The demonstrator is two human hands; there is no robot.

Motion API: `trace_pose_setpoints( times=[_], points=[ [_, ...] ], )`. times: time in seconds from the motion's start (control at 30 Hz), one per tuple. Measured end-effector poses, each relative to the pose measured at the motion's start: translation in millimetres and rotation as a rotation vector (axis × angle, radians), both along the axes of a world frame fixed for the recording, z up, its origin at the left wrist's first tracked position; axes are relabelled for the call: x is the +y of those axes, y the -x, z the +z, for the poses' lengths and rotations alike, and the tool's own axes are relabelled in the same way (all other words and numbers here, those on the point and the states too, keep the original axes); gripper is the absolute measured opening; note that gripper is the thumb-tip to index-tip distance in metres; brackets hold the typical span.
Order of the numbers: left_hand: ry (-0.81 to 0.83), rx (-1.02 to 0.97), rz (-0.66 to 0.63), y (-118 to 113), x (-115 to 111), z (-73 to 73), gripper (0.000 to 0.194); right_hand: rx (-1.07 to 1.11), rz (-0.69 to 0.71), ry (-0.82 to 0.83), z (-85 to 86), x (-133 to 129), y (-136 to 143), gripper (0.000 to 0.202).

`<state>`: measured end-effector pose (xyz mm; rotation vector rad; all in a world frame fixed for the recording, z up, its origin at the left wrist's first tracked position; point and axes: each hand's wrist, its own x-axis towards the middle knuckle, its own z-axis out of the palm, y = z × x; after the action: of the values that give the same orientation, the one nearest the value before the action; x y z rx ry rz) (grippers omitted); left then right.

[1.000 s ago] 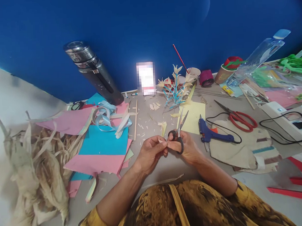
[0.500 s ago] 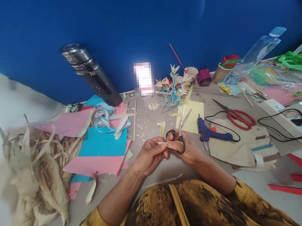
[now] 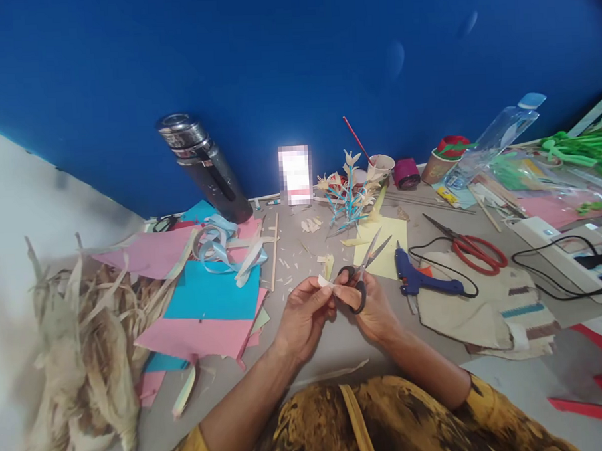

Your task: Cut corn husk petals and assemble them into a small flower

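Observation:
Between the fingertips of my left hand (image 3: 305,313) is a small pale piece (image 3: 325,281), perhaps corn husk or paper. My right hand (image 3: 372,309) is closed round the black handles of a pair of scissors (image 3: 363,273); its thumb and finger also touch the pale piece. The blades are parted and point away from me. Beyond the hands, pale husk-like flowers on blue stems (image 3: 350,195) stand beside a yellow sheet (image 3: 384,238). Small pale cuttings (image 3: 311,224) lie scattered on the grey table (image 3: 302,252).
To the right are a blue glue gun (image 3: 426,280), red-handled shears (image 3: 474,248), a cloth (image 3: 464,311) and a power strip (image 3: 545,238). On the left lie dried husks (image 3: 104,354), blue and pink sheets (image 3: 211,292) and light-blue ribbon (image 3: 217,246). A dark flask (image 3: 211,173) leans at the back.
The view has shifted, so things at the back sit lower in the picture. The pale piece between my fingertips now sticks up more. Both hands keep their grip.

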<state>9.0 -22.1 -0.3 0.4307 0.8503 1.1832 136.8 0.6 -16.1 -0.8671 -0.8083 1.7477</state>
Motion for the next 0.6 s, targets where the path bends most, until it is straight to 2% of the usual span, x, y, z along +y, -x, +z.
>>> trace_pose_setpoints(
  times=[0.13,0.27,0.43,0.6],
  points=[
    [0.006,0.103,-0.002,3.9,-0.4,2.8,0.020,-0.230,-0.038,-0.078,3.8,-0.6,-4.8,0.031],
    [-0.064,0.401,-0.050,9.8,-0.3,6.5,0.018,-0.382,-0.065,-0.131,17.7,5.6,-10.8,0.028],
    [-0.155,0.575,-0.088,11.7,0.6,11.6,0.017,-0.459,0.065,-0.125,30.6,10.4,-9.9,0.024],
    [-0.195,0.581,-0.092,11.3,0.5,9.5,0.017,-0.406,-0.004,-0.081,25.8,11.5,-8.2,0.022]
  ],
)
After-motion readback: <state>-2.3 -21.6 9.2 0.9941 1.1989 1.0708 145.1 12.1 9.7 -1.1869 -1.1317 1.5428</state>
